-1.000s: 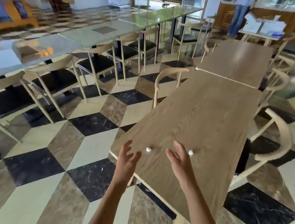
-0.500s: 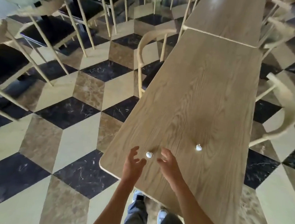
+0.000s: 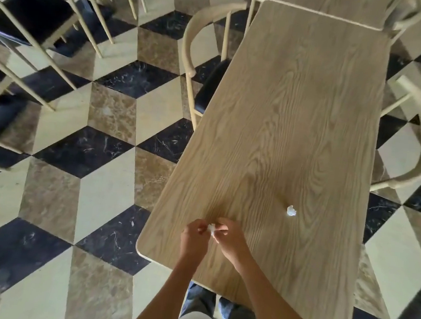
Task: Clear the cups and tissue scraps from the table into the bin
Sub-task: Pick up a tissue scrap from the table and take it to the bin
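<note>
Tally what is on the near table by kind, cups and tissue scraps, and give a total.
Cups: 0 in view on the table
Tissue scraps: 2, one pinched between the left hand and right hand at, one lying loose at
Total: 2

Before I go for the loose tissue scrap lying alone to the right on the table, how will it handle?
The tissue scrap looks like a small crumpled wad, so probably very light and soft, squashing under the fingers rather than resisting. Its lumpy shape suggests it would skid or tumble a little on the smooth wooden table if nudged, not roll far. Likely not fragile, though it might tear.
</note>
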Motion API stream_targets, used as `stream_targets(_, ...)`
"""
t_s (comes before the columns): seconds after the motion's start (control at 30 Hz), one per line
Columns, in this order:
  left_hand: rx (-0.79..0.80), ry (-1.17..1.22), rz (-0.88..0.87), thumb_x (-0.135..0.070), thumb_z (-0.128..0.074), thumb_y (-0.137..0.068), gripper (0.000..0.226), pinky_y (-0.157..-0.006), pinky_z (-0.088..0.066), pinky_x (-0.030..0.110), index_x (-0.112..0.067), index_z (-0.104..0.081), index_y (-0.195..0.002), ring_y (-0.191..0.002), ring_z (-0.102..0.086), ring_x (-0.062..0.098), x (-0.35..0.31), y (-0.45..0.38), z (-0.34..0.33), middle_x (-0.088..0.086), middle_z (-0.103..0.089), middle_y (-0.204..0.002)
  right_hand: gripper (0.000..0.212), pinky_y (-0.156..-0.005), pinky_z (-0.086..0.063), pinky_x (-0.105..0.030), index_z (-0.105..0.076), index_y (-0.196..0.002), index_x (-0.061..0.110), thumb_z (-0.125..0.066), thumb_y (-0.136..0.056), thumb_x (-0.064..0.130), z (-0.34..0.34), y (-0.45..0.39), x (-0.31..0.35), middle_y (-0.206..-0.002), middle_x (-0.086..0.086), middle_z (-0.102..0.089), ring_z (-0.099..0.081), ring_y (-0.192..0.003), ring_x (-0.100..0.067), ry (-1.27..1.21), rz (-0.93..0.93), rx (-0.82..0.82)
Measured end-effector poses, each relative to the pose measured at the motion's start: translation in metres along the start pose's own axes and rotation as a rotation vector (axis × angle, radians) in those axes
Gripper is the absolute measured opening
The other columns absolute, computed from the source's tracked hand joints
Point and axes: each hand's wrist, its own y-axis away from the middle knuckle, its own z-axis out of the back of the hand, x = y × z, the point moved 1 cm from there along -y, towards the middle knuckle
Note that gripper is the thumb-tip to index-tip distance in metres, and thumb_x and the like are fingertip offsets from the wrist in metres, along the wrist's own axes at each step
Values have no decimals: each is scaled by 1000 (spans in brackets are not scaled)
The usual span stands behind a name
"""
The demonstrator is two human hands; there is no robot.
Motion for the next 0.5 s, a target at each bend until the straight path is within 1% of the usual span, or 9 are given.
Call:
stream_targets(0.07, 20, -4, -7, -4, -66, -83, 29, -73, -56, 35, -31, -69, -76, -78, -70, 18, -2, -2, -2, -10, -71, -73, 13, -78, -44, -27, -54, -100, 13, -55, -94, 1, -2, -3, 2, -90, -10, -58, -57, -89, -22, 13, 14, 18)
stream_targets(0.1, 30, 1, -12, -3, -67, -83, 27, -73, -56, 33, -29, -71, -77, -78, -70, 17, -2, -2, -3, -10, -71, -74, 11, -73, -45, -24, -58, -98, 10, -55, -94, 1, -2, -3, 2, -84, -9, -59, -58, -84, -22, 4, 18, 12)
stream_targets(0.17, 49, 9, -25, -2, -68, -82, 18, -71, -55, 30, -18, -75, -85, -79, -70, 17, -4, -4, -5, -4, -74, -78, 13, -64, -47, -20, -68, -99, -3, -58, -93, 2, 0, 0, -1, -79, -20, -62, -60, -79, -22, -35, 21, -15)
stream_targets(0.23, 70, 23, -47, -3, -71, -81, 14, -72, -56, 31, -10, -77, -91, -81, -72, 20, -8, -5, -6, 3, -76, -82, 23, -69, -53, -32, -68, -102, -11, -61, -91, 7, 5, 3, -2, -86, -31, -66, -63, -79, -26, -77, 48, -61)
stream_targets(0.27, 84, 29, -60, -4, -73, -80, 13, -74, -57, 35, -8, -77, -92, -82, -72, 22, -12, -4, -8, 6, -77, -83, 23, -74, -55, -39, -68, -104, -11, -61, -91, 7, 8, 4, -3, -91, -31, -69, -65, -81, -28, -83, 66, -83)
stream_targets(0.3, 100, 35, -72, -4, -73, -80, 14, -77, -58, 39, -7, -77, -93, -83, -73, 24, -16, -4, -10, 8, -77, -85, 21, -77, -56, -41, -69, -106, -10, -60, -92, 4, 12, 7, -3, -94, -30, -71, -67, -83, -28, -88, 85, -106)
stream_targets(0.4, 169, 47, -101, -1, -73, -80, 17, -82, -59, 41, -5, -77, -96, -87, -73, 26, -32, 4, -23, 10, -77, -89, 17, -73, -54, -38, -71, -99, -11, -59, -93, 0, 32, 18, -5, -89, -28, -72, -68, -77, -28, -99, 149, -181)
stream_targets(0.43, 192, 39, -109, -2, -73, -80, 17, -80, -59, 38, -5, -77, -96, -86, -73, 24, -38, 8, -30, 10, -78, -90, 17, -70, -53, -36, -70, -95, -12, -58, -94, 1, 41, 24, -7, -84, -28, -70, -66, -73, -29, -110, 155, -206)
stream_targets(0.5, 234, -4, -149, -5, -75, -80, 13, -74, -56, 28, -10, -76, -92, -81, -72, 18, -51, 21, -47, 7, -78, -91, 21, -65, -48, -33, -66, -88, -17, -57, -95, 1, 62, 38, -14, -78, -36, -63, -59, -64, -35, -166, 168, -265)
